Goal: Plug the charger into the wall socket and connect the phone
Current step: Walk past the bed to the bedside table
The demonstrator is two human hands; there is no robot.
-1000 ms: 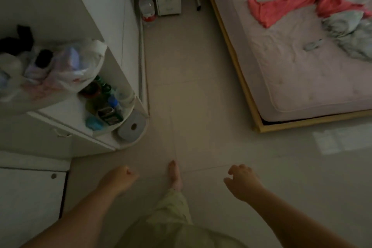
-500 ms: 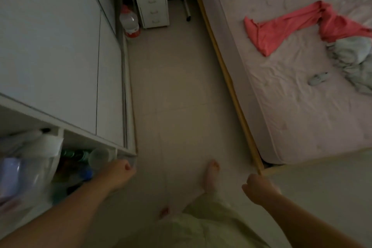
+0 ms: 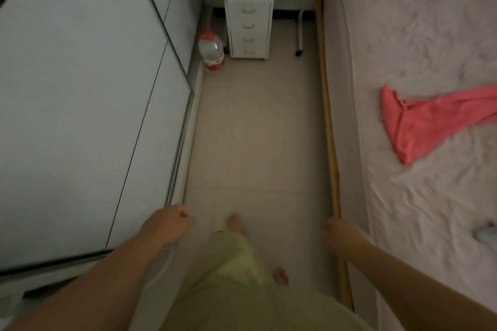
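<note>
No charger, phone or wall socket can be made out in this dim room. My left hand (image 3: pixel 166 226) is curled into a loose fist with nothing in it, beside the white wardrobe (image 3: pixel 80 105). Over the wooden bed frame (image 3: pixel 329 126), my right hand (image 3: pixel 340 236) hangs with its fingers curled and nothing in it. A small pale grey object (image 3: pixel 485 231) lies blurred on the pink mattress (image 3: pixel 419 35) at the right edge; I cannot tell what it is.
A narrow tiled aisle (image 3: pixel 258 129) runs between wardrobe and bed. At its far end stand a white drawer unit (image 3: pixel 248 5) and a water bottle with a red label (image 3: pixel 212 52). A red cloth (image 3: pixel 430 118) lies on the bed. My bare feet are below.
The view has moved forward into the aisle; the shelf with bottles and bags has dropped out of sight. Both hands stay curled and empty, swinging at my sides.
</note>
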